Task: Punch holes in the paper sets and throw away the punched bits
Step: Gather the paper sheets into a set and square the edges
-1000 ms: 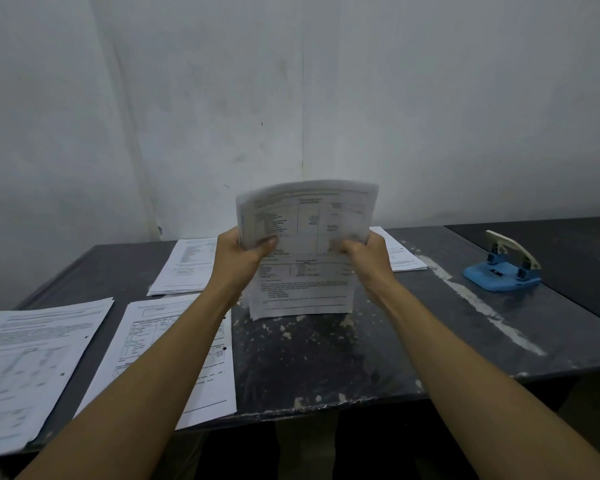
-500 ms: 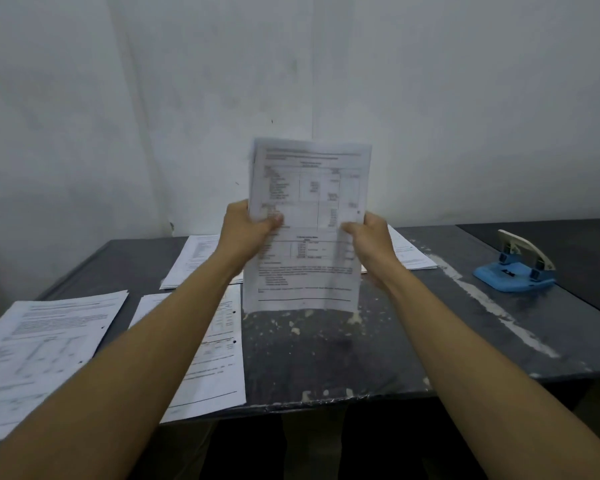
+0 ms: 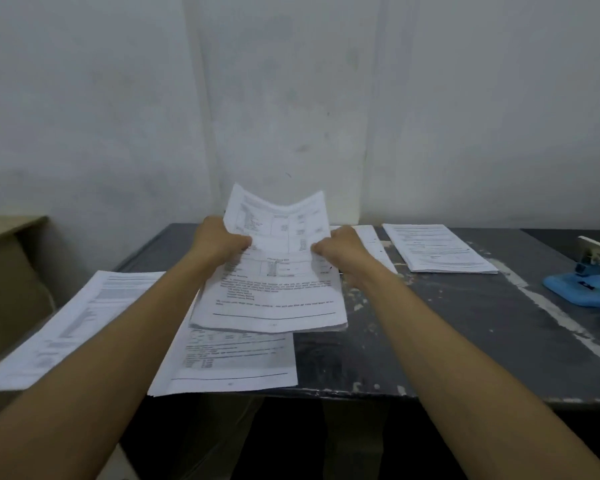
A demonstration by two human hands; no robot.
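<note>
Both hands are gripping the paper set (image 3: 274, 289): the left hand (image 3: 219, 242) is pinching its left edge, the right hand (image 3: 342, 249) its right edge. It is lying long axis away from the person, top edge buckling upward toward the wall, bottom edge overlapping another set (image 3: 236, 362) on the table (image 3: 447, 323). The blue hole punch (image 3: 584, 287) is sitting far right.

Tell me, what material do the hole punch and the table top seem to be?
Hole punch: base looks like matte blue plastic; the pale lever's material is unclear. Table top: a dark, hard surface whose coating seems worn, given the pale scuffs and chipped front edge; what lies beneath cannot be told.
</note>
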